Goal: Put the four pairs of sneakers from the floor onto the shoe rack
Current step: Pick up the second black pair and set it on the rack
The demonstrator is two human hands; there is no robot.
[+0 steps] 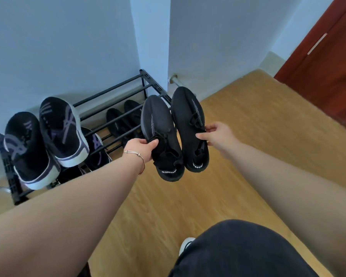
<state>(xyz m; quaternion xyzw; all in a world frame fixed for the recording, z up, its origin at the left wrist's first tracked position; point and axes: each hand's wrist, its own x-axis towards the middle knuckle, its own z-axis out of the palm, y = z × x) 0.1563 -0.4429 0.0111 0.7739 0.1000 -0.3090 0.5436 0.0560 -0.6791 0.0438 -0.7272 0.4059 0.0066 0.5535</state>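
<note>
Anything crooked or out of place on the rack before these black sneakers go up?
Yes: on the shoe rack's top tier, the right purple-striped sneaker is tipped sideways against its mate, white sole edge showing.

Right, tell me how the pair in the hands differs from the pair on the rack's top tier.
The held pair is all black with black soles; the top-tier pair has purple stripes and white soles. The held pair hangs in the air, one sneaker each in the left hand and right hand; the top-tier pair rests on the shoe rack bars. Both point toes toward the wall.
</note>
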